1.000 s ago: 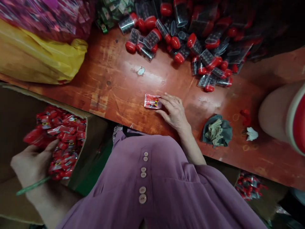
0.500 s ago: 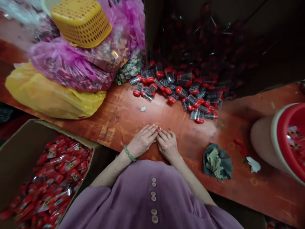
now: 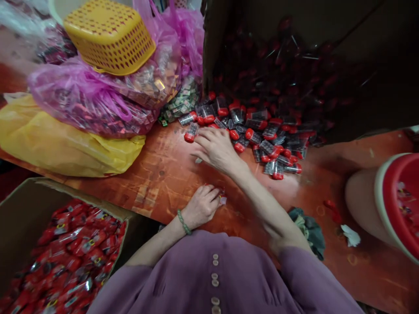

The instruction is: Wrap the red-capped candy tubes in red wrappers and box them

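My left hand (image 3: 202,205), with a green bead bracelet at the wrist, rests on the red wooden table (image 3: 163,174) with its fingers curled over a small red packet (image 3: 221,197) that peeks out at the fingertips. My right hand (image 3: 216,147) reaches forward with fingers spread, touching the near edge of a heap of clear cases with red caps (image 3: 262,135). Nothing shows inside the right hand.
A cardboard box of red packets (image 3: 65,253) stands at lower left. Yellow bag (image 3: 65,144), pink plastic bags (image 3: 98,96) and a yellow basket (image 3: 111,35) lie at far left. A dark box (image 3: 294,52) spills the cases. A red-and-cream tub (image 3: 386,200) and a crumpled cloth (image 3: 310,226) sit right.
My right hand left the packet and reached forward to the heap of capped cases. My left hand stayed near the table edge, closed over the red packet. The view rose slightly.
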### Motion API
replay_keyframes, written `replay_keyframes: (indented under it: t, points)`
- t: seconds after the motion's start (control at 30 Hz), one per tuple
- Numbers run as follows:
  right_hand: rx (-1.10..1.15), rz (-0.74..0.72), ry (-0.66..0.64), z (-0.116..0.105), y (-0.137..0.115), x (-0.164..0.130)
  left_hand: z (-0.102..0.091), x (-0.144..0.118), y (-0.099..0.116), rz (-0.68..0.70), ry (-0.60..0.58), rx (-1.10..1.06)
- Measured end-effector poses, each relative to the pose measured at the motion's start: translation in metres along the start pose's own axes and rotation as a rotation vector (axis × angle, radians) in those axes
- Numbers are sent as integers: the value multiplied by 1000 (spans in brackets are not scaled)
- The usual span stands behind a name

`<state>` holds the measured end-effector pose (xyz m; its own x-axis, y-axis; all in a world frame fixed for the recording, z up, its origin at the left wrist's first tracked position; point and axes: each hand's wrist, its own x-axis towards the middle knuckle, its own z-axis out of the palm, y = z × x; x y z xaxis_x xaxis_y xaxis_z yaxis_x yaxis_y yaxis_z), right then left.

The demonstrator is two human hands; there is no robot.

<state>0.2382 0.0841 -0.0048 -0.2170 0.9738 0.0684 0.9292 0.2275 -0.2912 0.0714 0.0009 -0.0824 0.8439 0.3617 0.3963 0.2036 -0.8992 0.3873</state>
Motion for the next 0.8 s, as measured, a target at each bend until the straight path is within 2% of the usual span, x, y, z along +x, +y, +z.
replay_keyframes:
  t: [0.1, 0.2, 0.27, 0.37, 0.47, 0.57, 0.6, 0.67, 0.73, 0.8]
  points:
    - [-91, -12, -99, 20, -1, 61, -2, 2, 1, -9, -49, 35]
    - [-139, 9, -152, 37, 1, 78, -3, 4, 2, 1, -102, 52]
    - [-160, 35, -143, 42, 3, 65, -3, 4, 3, 13, -122, 55]
    - [-180, 68, -162, 38, 11, 26, -2, 4, 6, 3, -134, 30]
    - [-161, 57, -231, 21, 23, -6, -1, 4, 8, -52, -137, -23]
    - [-89, 68, -354, -1, 32, -9, -2, 6, 8, -93, -145, -70]
    - [-80, 96, -352, -6, 33, -1, -3, 7, 7, -99, -148, -86]
    - [-112, 148, -210, -9, 32, 24, -4, 9, 6, -111, -145, -113]
    - [-136, 130, -37, -1, 29, 58, -5, 11, 5, -129, -148, -133]
    - [-135, 143, 3, 13, 29, 90, -5, 12, 5, -151, -158, -146]
